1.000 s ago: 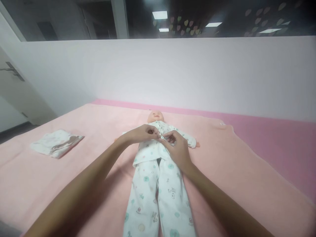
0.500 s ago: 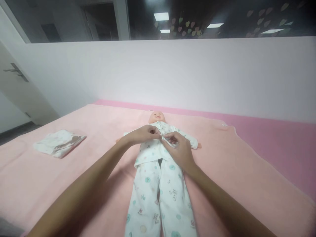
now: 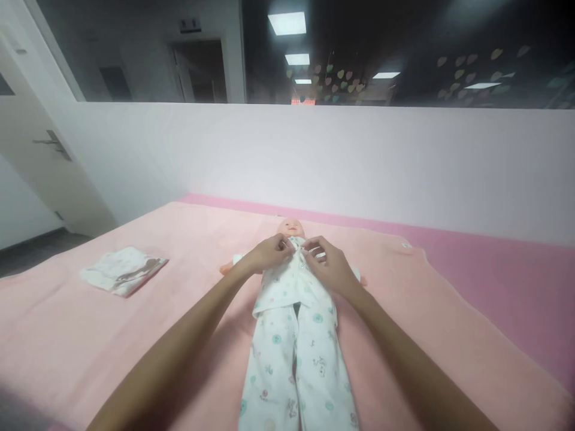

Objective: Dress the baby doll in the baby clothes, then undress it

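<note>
A baby doll [image 3: 291,227] lies on its back, head away from me, dressed in a white patterned shirt [image 3: 281,287] and matching white trousers [image 3: 274,359]. My left hand [image 3: 272,252] is closed at the upper chest, fingertips pinching the shirt's front edge. Opposite it, my right hand [image 3: 327,262] grips the other front edge with thumb and fingers bent together. Between the two hands the shirt's front opening runs down the chest; whether a fastener sits in my fingers is too small to make out. The doll's hands stick out of the sleeves on both sides.
Under the doll spreads a pink blanket [image 3: 179,335] over a darker pink mat [image 3: 494,275]. To the left lies a folded white patterned cloth [image 3: 121,269]. A white wall [image 3: 336,155] with a dark window above stands behind; a door [image 3: 45,149] is at far left.
Both my hands have moved up the shirt front, from mid-chest toward the doll's neck. The upper front edges now lie between them. The camera view has tilted up slightly.
</note>
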The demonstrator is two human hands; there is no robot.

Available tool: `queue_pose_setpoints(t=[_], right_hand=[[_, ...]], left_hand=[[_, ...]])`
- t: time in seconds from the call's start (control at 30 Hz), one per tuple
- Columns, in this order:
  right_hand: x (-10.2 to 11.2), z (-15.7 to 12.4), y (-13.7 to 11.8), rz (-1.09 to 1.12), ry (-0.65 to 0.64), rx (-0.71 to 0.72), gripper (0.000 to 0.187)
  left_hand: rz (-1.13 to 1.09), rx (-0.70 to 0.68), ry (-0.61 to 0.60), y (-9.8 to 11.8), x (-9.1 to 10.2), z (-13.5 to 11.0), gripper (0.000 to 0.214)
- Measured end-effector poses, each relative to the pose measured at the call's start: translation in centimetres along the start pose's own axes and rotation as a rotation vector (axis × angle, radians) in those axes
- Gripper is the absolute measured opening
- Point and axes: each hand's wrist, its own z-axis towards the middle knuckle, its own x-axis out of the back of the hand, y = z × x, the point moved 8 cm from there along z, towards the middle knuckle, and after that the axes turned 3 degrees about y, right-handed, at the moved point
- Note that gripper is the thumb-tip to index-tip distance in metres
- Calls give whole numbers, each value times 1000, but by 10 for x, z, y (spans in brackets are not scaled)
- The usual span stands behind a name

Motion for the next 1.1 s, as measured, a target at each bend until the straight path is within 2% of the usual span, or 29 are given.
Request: queue_pose_setpoints(t=[0.1,0.17,0.3,0.4,0.73,0.83,0.93,1.1], right_hand=[[-4,17,5,-23,-146,-35,16],[-5,22,14,-11,-184,-86,17],[-8,22,37,45,-169,-175,20],[-10,22,47,131,-146,-178,23],[-13,20,46,248,-93,-215,27],[-14,20,51,284,-71,-226,30],[-12,20,55,228,-61,-224,31],[-2,21,51,-25,-92,-142,27]], left_hand=[[0,-39,-13,4,-1,9,33],[-2,-48,-46,6,-3,13,28],[-9,-42,-77,4,-4,14,26],[-30,-57,-112,3,-6,14,29],[65,-67,-182,-6,0,25,32],[81,-56,-161,-11,0,26,35],[85,-39,-133,-13,-1,26,36],[36,-37,-124,-13,-3,25,39]])
